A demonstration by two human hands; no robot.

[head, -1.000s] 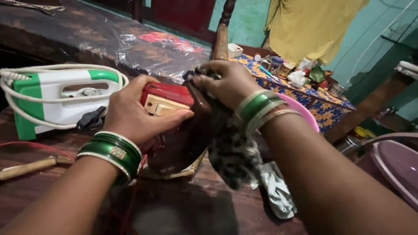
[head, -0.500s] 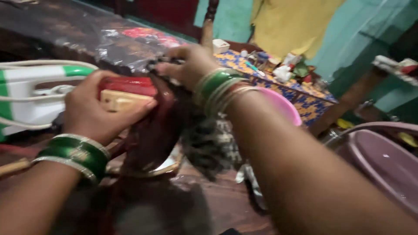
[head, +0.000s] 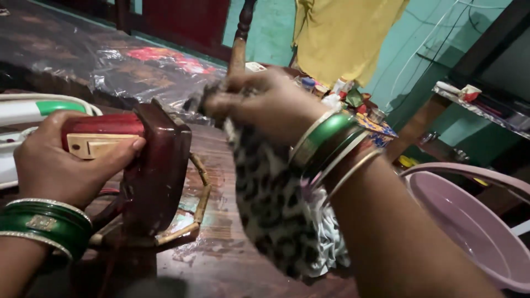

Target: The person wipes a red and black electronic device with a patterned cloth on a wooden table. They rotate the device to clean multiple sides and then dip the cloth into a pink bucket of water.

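A dark wooden table point(head: 232, 259) carries everything here — its top worn and patchy. A red iron point(head: 152, 171) stands on end on a bamboo-edged stand point(head: 193, 209), which lies flat on the wood. At the far left sits a white and green iron point(head: 22, 110), wound with its cord. A pale cloth point(head: 326, 237) lies crumpled on the table — right of the stand, partly hidden.
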